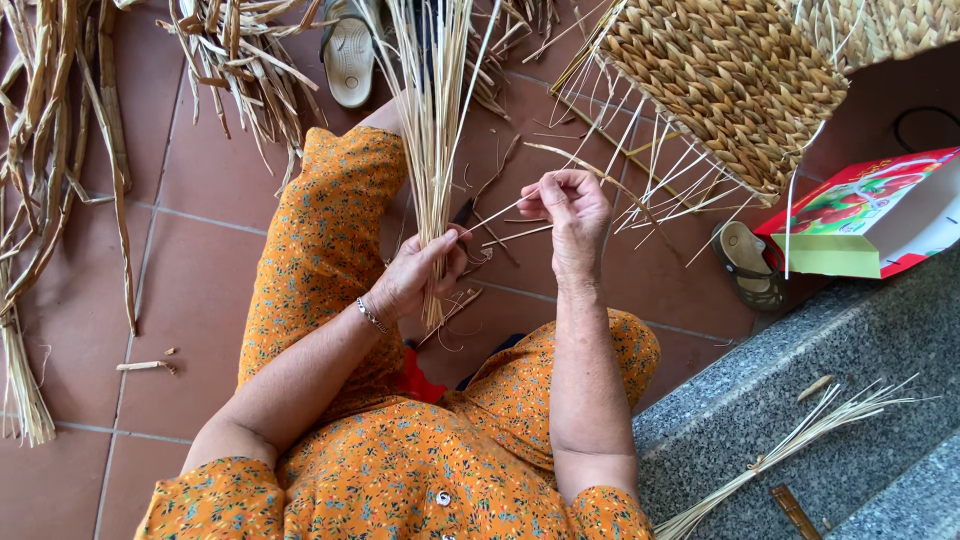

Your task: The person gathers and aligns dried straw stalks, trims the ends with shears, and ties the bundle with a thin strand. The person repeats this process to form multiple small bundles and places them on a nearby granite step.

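**A bundle of straw in one hand, a single stalk in the other**

My left hand (418, 275) is closed around a bundle of pale straw stalks (432, 120). The bundle stands nearly upright in the view, its long axis running from my fist away toward the top edge, where its far ends are cut off. Short butt ends poke out below my fingers.

My right hand (567, 210) sits just beside it, fingertips pinched on one thin stalk (500, 212) that slants down toward my left thumb; where that stalk ends I cannot quite make out.

Beyond my right hand a half-woven basket (725, 85) lies on the tiled floor (190, 290), bare spokes fanning toward me. My orange dress hides my knees. A tied sheaf (800, 435) lies on the granite step's (850, 340) near edge.
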